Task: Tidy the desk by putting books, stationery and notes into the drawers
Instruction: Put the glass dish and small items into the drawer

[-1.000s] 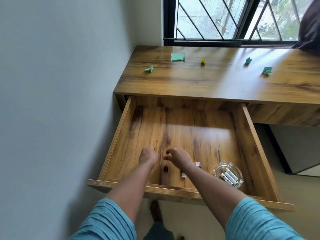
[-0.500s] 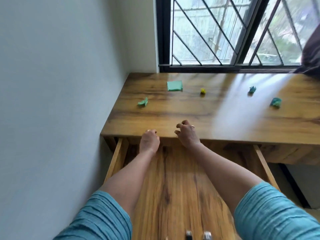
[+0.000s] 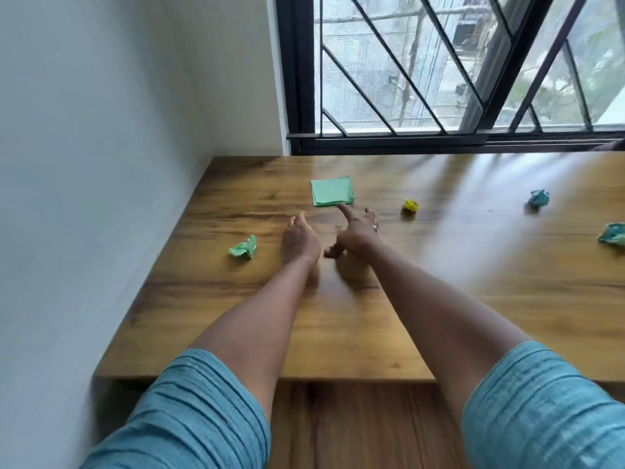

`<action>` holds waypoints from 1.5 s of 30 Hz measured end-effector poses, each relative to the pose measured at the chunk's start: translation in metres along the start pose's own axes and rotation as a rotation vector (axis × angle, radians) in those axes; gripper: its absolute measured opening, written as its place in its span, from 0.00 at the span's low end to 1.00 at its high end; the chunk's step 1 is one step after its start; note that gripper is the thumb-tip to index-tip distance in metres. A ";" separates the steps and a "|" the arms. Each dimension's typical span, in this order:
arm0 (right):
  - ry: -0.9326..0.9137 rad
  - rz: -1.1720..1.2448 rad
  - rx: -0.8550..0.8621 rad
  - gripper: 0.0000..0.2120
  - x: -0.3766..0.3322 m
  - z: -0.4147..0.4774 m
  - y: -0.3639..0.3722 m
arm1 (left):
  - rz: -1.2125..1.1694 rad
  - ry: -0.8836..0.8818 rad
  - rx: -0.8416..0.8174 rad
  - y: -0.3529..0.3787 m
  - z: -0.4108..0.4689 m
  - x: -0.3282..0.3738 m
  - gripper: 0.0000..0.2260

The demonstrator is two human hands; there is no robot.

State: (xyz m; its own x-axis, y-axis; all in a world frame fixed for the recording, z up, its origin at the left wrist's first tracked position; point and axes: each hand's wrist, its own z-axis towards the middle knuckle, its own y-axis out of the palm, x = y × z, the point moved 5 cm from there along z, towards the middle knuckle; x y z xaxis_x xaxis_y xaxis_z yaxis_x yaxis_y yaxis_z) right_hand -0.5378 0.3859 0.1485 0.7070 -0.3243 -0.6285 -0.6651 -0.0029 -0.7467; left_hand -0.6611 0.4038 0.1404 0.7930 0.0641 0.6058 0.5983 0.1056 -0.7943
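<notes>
Okay, left to right. White wall (image 3: 84, 198) runs along the left side of the wooden bench (image 3: 473, 299). Green crumpled note (image 3: 243, 246) lies on the bench near the wall, just left of the left hand (image 3: 299, 236), not touching it. Left hand sits mid-bench, fingers loosely bent forward, holding nothing; can't tell if it rests on the wood or hangs above it. Green note pad (image 3: 332, 195), a flat square stack, lies farther back toward the window. Right hand (image 3: 355, 233) is just right of the left one, apart from it. Its index finger is stretched toward the pad, thumb spread left, other fingers loosely bent, nothing gripped. Fingertip is at the pad's near edge; contact or not, can't tell. Ring (image 3: 374, 226) on one finger. Yellow crumpled note (image 3: 410, 205) lies right of the pad, clear of the hand. Teal crumpled note (image 3: 539, 198) is well to the right at similar depth. Blue-green crumpled note (image 3: 614, 233) is at the right frame edge, a bit nearer, partly cut off. Barred window (image 3: 439, 79) stands behind the bench's far edge. Open drawer (image 3: 355, 428) shows under the near edge, only its wooden bottom visible between blue sleeves (image 3: 189, 411).
</notes>
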 end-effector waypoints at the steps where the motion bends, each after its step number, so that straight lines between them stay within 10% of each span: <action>1: 0.008 -0.027 -0.030 0.40 -0.002 0.012 -0.001 | 0.006 -0.007 0.014 0.006 0.008 0.002 0.20; 16: -0.047 0.047 0.089 0.28 -0.008 0.045 -0.012 | 0.107 0.055 -0.201 0.023 0.031 0.015 0.23; 25: 0.048 0.536 0.329 0.14 0.031 -0.058 -0.009 | -0.374 -0.119 -0.002 -0.005 -0.061 -0.002 0.23; 45: 0.187 0.734 0.078 0.08 0.096 -0.360 0.057 | -0.760 -0.469 -0.002 -0.077 -0.355 -0.106 0.18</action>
State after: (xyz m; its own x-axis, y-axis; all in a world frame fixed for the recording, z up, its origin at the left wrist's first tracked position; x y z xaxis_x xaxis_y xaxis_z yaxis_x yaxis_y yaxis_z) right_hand -0.5942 0.0144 0.1242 0.0323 -0.3719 -0.9277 -0.9251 0.3403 -0.1686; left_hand -0.7509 0.0361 0.1212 0.0535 0.3773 0.9246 0.9438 0.2834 -0.1702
